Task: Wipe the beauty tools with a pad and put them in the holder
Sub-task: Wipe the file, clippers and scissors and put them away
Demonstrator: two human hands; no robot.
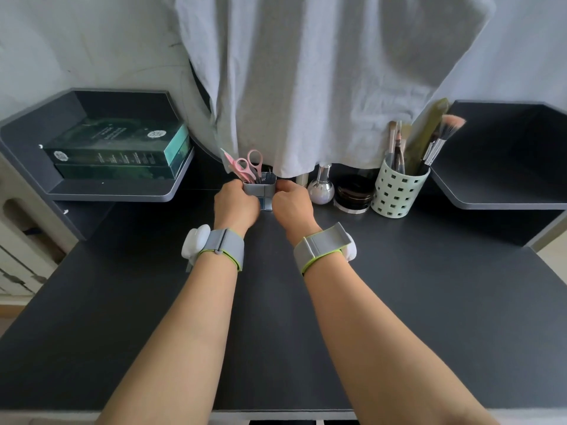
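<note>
Lower frame: two bare forearms extend over the dark desk point(429, 302), each wrist carrying a grey band with a white module. At frame centre, the left hand point(235, 207) and the right hand point(293, 207) flank the small grey holder point(260, 189); the fingers of both curl round its sides, so both hands grip it. The holder stands on the desk at the back edge, just under the hem of the hanging grey cloth point(306, 87). Pink scissors point(250, 167) and other slim tools, too small to identify, stand upright in it. No wiping pad is visible, and no loose tool lies on the desk, so the task appears to be either at its very start or at its end; the frame does not settle which. Right of centre stand a pearly bottle point(321, 189), a dark jar point(352, 194) and a pale perforated cup point(399, 191) of brushes. In the upper left, stacked green boxes point(116, 148) sit on a shelf; their printing is too small to read.
</note>
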